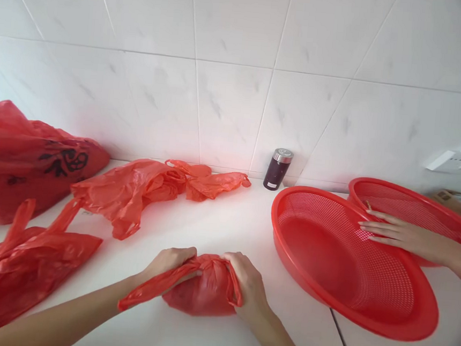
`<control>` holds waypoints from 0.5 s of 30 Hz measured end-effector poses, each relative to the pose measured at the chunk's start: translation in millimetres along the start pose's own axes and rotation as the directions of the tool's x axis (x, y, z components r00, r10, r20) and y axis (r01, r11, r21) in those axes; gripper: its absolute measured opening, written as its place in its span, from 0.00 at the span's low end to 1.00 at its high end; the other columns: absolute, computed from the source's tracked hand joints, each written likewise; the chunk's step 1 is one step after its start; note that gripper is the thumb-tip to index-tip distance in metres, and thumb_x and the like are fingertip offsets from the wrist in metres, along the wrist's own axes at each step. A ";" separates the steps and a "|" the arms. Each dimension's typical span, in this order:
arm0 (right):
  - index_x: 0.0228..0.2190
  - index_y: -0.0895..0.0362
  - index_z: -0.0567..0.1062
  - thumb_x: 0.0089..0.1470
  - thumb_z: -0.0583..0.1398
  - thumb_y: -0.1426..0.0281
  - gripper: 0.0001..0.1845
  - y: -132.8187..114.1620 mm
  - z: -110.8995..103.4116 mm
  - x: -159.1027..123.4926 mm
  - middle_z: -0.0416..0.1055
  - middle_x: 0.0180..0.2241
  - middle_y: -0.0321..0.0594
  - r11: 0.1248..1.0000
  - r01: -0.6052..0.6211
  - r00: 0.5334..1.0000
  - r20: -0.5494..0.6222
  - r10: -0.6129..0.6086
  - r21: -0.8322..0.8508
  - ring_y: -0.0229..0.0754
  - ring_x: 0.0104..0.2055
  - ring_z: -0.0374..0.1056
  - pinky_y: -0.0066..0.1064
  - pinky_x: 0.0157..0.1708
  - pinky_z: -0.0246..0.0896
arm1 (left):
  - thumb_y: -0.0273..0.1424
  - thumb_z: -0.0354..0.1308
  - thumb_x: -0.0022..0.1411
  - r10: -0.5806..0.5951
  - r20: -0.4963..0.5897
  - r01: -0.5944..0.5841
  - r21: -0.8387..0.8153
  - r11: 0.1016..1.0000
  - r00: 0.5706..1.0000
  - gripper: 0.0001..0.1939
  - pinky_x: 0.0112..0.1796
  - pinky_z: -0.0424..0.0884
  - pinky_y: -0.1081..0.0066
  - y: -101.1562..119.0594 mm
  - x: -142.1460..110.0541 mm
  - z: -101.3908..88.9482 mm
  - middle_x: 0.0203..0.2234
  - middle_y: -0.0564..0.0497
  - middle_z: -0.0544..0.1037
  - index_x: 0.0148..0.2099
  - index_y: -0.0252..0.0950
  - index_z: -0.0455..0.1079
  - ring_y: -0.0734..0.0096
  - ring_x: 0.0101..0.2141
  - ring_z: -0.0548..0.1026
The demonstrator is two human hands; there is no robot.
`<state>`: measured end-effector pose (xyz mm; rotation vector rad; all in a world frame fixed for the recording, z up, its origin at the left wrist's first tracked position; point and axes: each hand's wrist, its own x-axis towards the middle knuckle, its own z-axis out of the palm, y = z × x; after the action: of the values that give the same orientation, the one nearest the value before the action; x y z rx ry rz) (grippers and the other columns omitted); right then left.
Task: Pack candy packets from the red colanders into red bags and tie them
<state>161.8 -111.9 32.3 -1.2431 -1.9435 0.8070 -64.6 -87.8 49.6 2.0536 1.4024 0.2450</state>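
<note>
A filled red plastic bag (206, 294) rests on the white table in front of me, its contents hidden. My left hand (170, 264) is closed round one gathered handle, whose loose loop trails to the lower left. On the opposite side, my right hand (247, 285) grips the other handle, with a short loop hanging by the fingers. Between the hands the top of the bag is bunched and creased.
Left are a large red bag with black writing (62, 163) and a smaller filled red bag (46, 254). Crumpled red bags (148, 187) lie behind. A dark flask (278, 169) stands by the tiled wall. Another person's hand (398, 233) touches a red basket (328, 257); a second basket (410, 194) sits behind.
</note>
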 end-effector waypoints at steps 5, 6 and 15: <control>0.57 0.46 0.61 0.56 0.56 0.66 0.27 21.9 16.1 11.9 0.70 0.47 0.41 0.962 -0.224 0.974 0.018 0.224 0.154 0.47 0.46 0.69 0.38 0.44 0.64 | 0.53 0.47 0.60 -0.060 -0.057 0.059 -0.019 0.998 0.997 0.22 0.26 0.57 0.70 -3.7 3.1 -2.4 0.21 0.57 0.66 0.27 0.41 0.52 0.70 0.23 0.62; 0.58 0.46 0.59 0.57 0.56 0.65 0.28 25.9 17.6 12.0 0.70 0.46 0.40 0.946 -0.254 0.967 0.021 0.255 0.201 0.46 0.45 0.70 0.37 0.44 0.65 | 0.53 0.48 0.60 -0.067 -0.061 0.066 -0.027 0.997 0.996 0.22 0.26 0.57 0.70 -3.7 3.7 -2.1 0.21 0.57 0.66 0.27 0.41 0.53 0.70 0.23 0.63; 0.49 0.48 0.69 0.56 0.53 0.71 0.19 40.0 21.9 10.5 0.72 0.44 0.37 0.994 -0.099 0.994 -0.052 0.097 -0.037 0.43 0.44 0.68 0.33 0.41 0.65 | 0.53 0.45 0.62 -0.141 -0.092 0.138 -0.040 0.990 0.986 0.22 0.27 0.61 0.69 -12.0 2.8 9.4 0.22 0.57 0.67 0.26 0.41 0.52 0.68 0.25 0.67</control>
<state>160.9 -91.2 -9.6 -1.3781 -1.8789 0.7823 -68.2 -86.2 34.7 1.9290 1.5815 0.3070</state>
